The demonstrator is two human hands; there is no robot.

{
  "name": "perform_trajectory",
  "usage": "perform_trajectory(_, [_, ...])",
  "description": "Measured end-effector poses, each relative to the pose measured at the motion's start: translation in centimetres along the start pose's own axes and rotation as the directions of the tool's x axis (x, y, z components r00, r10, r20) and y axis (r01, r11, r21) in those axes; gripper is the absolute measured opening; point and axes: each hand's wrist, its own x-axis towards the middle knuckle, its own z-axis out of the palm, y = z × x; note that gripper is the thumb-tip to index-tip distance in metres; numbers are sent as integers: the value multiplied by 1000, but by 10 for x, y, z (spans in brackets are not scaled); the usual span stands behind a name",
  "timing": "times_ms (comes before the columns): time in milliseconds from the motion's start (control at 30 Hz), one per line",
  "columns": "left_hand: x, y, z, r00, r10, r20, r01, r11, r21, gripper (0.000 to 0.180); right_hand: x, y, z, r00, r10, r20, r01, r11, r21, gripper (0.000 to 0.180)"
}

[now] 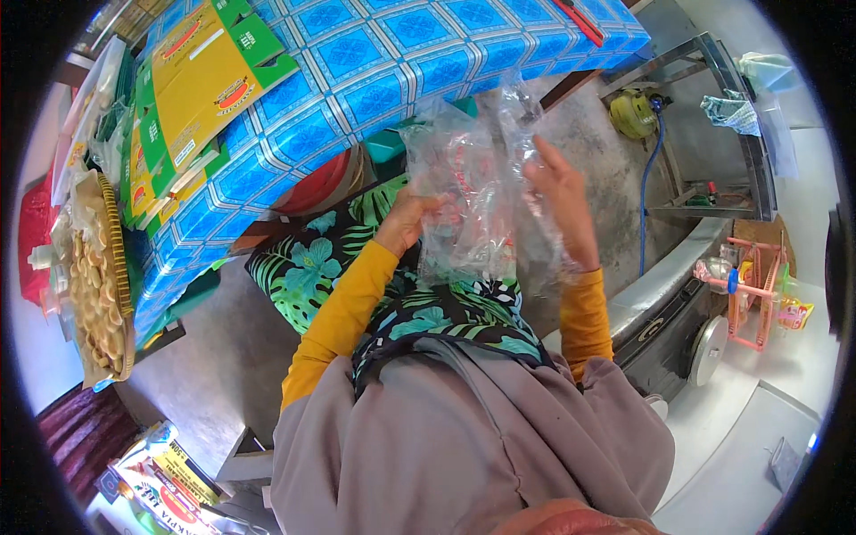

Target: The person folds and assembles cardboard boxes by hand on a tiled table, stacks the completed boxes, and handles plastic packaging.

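Observation:
Over my lap I hold up a clear plastic bag [464, 196] with reddish print, creased and see-through. My left hand [410, 220] pinches its left edge, thumb over the plastic. On the other side, my right hand [565, 201] is raised with its fingers on a second length of clear plastic [526, 147], which hangs crumpled beside the first. Motion smears this hand a little, and whether the two pieces are joined cannot be made out. Both forearms are in yellow sleeves. Beneath the plastic lies black cloth with green leaves and flowers [312, 267].
A table with a blue checked cover [383, 62] stands ahead, bearing flat yellow-green cartons [201, 85] and a red-handled tool [581, 22]. A woven tray of small pale round pieces [94, 294] is at left. At right are a green gas cylinder [631, 114], a metal stand [762, 165] and a pink rack [753, 294].

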Motion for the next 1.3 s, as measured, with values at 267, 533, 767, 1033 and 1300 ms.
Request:
perform_trajectory(267, [4,-18,6,990,138,31,-114,911,-395,41,-11,89,100,844,-377,382,416,12,-909,41])
perform_trajectory(533, [1,-16,-24,997,51,64,-25,937,-349,35,6,82,33,702,-687,188,555,362,-749,40])
perform_trajectory(767, [7,0,-20,965,-82,248,152,949,-277,41,30,99,-21,962,142,235,-249,809,532,54])
perform_trajectory(1033, [-7,-2,-38,979,-32,202,18,997,69,48,29,118,-29,897,262,356,-357,904,235,56])
perform_trajectory(1300, [21,-1,-73,985,119,121,-165,844,510,21,61,119,-50,627,-170,760,137,985,107,33])
